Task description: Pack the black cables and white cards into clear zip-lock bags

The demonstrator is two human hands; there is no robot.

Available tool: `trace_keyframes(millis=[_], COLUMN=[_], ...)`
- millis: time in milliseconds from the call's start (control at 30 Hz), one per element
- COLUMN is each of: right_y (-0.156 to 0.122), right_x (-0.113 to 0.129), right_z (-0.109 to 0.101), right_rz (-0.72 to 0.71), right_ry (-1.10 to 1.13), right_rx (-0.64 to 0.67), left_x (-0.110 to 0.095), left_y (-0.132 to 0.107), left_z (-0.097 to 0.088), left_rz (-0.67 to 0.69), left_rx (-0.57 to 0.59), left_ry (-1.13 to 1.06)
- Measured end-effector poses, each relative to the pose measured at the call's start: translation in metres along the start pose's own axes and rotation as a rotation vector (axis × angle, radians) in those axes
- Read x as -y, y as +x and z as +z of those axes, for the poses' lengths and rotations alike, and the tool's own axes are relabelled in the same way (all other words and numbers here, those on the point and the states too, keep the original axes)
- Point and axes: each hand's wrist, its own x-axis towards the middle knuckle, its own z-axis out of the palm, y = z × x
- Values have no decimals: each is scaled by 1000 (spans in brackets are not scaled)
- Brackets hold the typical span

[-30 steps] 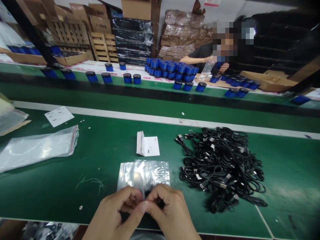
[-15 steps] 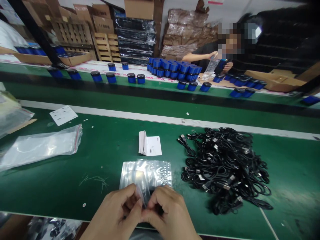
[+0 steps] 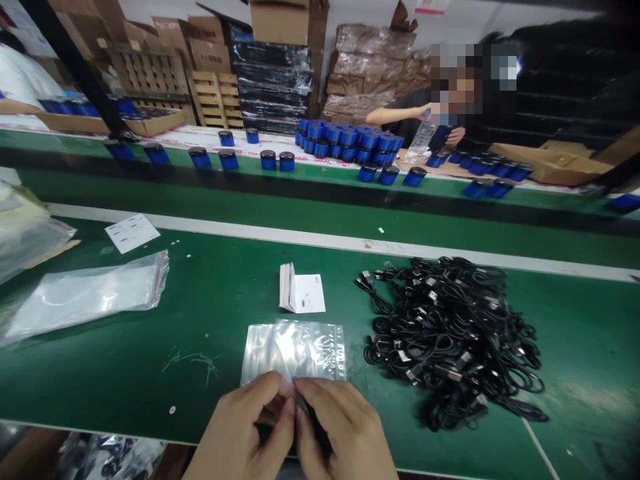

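Note:
My left hand (image 3: 250, 423) and my right hand (image 3: 340, 423) meet at the near edge of the green bench. Between their closed fingertips they pinch a small clear plastic bag (image 3: 290, 373), most of it hidden by the fingers. Just beyond lie flat zip bags (image 3: 317, 343), overlapping each other. Behind those stands a bundle of folded white leaflets (image 3: 309, 293), with one page facing me. To the right of my right hand is a large heap of black USB cables (image 3: 450, 340), some with bare metal plugs showing.
A long clear bag (image 3: 95, 290) and a printed sheet (image 3: 132, 233) lie at left. Blue jars with black lids (image 3: 228, 159) line the raised strip beyond. Across it, a person (image 3: 415, 113) handles a clear bag. An open box (image 3: 113, 457) of wrapped items sits below the near edge.
My fingertips have drawn closer together on the small bag, and my right hand's fingers now lie straighter. The bag's upright part has sunk lower. The view has shifted slightly.

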Motion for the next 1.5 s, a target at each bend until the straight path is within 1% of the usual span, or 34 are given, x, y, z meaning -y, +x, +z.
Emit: trace_keyframes(millis=[67,167,267,333,367,467,567,600,667,733,767,800,900,933,967,1000,1067,1167,1233,1333,1500], right_y=[0,0,-1,-2,-2,1,6,8,12,15,16,18,29,35,44,54,79,118,136,145,134], right_x=[1,2,2,4,5,11,15,14,12,8,7,7,7,7,6,5,-1,-17,-29,-45,-54], right_z=[2,5,10,11,10,8,9,10,14,14,12,8,-11,-18,-23,-27,-28,-16,-5,6,2], right_rz=[-34,-38,-112,-162,-159,-72,-36,-21,26,96,136,180,322,361,392,414,463,528,562,611,682], right_ry=[-47,-110,-159,-166,-166,-212,-289,-315,-363,-340,-278,-183,81,109,109,96,101,114,123,181,280], right_rx=[6,-17,-79,-125,-136,-119,-111,-123,-193,-245,-222,-154,144,195,210,194,160,150,155,186,217], left_x=[0,3,5,5,5,2,1,2,5,8,9,10,13,14,15,16,19,23,24,24,26], left_y=[0,-1,-2,-2,-2,-2,-2,-3,-5,-8,-8,-7,-1,2,5,8,11,14,14,14,12], left_z=[1,4,5,4,3,0,-2,-2,0,2,2,2,-3,-5,-7,-8,-8,-5,-3,-1,-2], left_rz=[11,40,49,71,94,175,231,245,268,270,248,215,93,60,37,22,13,20,24,24,-3], left_rx=[-11,-52,-100,-109,-108,-127,-182,-204,-238,-256,-259,-260,-275,-272,-262,-249,-222,-221,-236,-272,-296], left_ry=[52,157,250,258,253,282,360,392,456,477,463,435,333,309,290,278,266,265,268,258,221])
